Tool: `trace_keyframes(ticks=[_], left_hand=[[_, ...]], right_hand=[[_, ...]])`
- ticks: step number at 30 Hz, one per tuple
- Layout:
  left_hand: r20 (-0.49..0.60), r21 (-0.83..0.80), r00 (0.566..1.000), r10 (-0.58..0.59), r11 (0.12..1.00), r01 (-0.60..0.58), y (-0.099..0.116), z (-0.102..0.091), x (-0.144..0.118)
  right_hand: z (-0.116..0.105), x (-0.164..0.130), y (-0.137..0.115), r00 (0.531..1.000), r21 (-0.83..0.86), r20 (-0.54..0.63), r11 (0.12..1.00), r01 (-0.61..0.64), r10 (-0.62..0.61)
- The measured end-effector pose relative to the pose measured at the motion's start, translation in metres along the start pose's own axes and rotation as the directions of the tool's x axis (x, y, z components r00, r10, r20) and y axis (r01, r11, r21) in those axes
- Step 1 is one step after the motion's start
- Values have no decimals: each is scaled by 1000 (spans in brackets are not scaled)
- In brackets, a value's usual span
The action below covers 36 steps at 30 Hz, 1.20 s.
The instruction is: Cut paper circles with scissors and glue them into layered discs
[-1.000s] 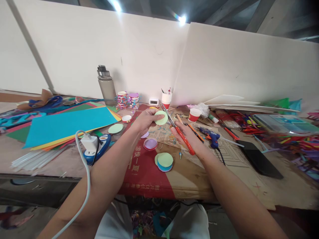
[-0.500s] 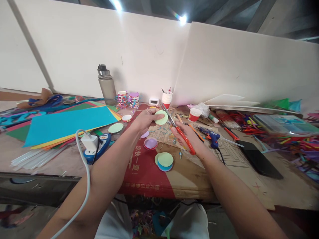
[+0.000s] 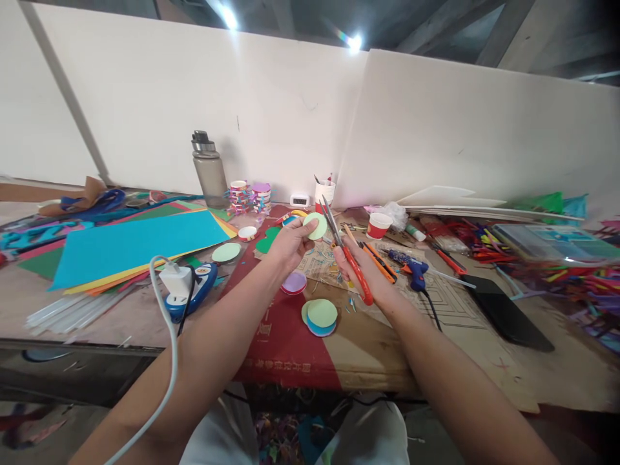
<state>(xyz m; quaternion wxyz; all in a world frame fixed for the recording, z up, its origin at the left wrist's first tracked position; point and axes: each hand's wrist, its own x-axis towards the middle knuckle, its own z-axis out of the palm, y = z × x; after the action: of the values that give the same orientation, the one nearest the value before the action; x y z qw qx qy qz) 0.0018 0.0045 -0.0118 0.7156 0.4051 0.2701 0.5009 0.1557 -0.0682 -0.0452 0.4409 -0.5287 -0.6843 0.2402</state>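
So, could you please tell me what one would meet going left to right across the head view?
Clear sticks, white plug adapter, grey bottle, pale green paper disc in the left hand, red-handled scissors in the right hand, blue glue gun, flat black device.

Light green disc [image 3: 317,225] part-covered by left grip [image 3: 293,244], scissors [image 3: 357,272] handles partly hidden in right grip [image 3: 374,268]. Left forearm [image 3: 208,342] blocks some print on red cardboard [image 3: 300,354]; both forearms cut at bottom edge. Clock [image 3: 299,201] digits too small to read. Coloured strips [image 3: 571,303] blurry, cropped by right edge. White cable [image 3: 173,345] runs out bottom
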Motion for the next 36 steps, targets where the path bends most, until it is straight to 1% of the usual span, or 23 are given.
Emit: trace_keyframes(ticks=[3, 6, 11, 16, 20, 23, 26, 29, 31, 32, 34, 36], left_hand=[[-20, 1, 999, 25, 1000, -25, -2, 1, -1], [-32, 4, 998, 46, 999, -45, -6, 3, -2], [-52, -3, 996, 68, 998, -68, -11, 4, -1], [-66, 21, 995, 74, 997, -73, -10, 4, -1], [-57, 46, 996, 62, 997, -59, -10, 5, -2], [-55, 81, 997, 47, 996, -43, -9, 3, -1], [-18, 145, 1000, 20, 989, -17, -4, -2, 1], [105, 307, 992, -64, 951, 29, 6, -8, 2], [233, 469, 962, -144, 883, 18, 13, -10, 0], [297, 554, 932, -208, 832, 9, 16, -11, -2], [389, 681, 858, -336, 732, -22, 19, -10, -8], [431, 759, 776, -461, 650, -35, 19, -7, -14]], right_hand=[[-2, -1, -6, 999, -73, -4, 997, 32, -32], [-3, 0, -9, 999, -108, -10, 993, 40, -42], [-2, 2, -6, 998, -139, -32, 989, 48, -52], [-3, 3, -2, 997, -195, -44, 979, 50, -59], [-3, 2, -2, 999, -220, -46, 976, 8, -19], [-7, 3, -1, 997, -269, -59, 961, -63, 49], [-16, 8, 3, 992, -379, -83, 918, -120, 95], [-25, 13, 6, 984, -491, -128, 854, -173, 126], [-29, 14, 7, 975, -548, -156, 807, -220, 161], [-29, 14, 8, 970, -573, -161, 783, -242, 181], [-29, 13, 8, 962, -627, -158, 729, -274, 225], [-27, 13, 9, 952, -678, -137, 675, -290, 272]])
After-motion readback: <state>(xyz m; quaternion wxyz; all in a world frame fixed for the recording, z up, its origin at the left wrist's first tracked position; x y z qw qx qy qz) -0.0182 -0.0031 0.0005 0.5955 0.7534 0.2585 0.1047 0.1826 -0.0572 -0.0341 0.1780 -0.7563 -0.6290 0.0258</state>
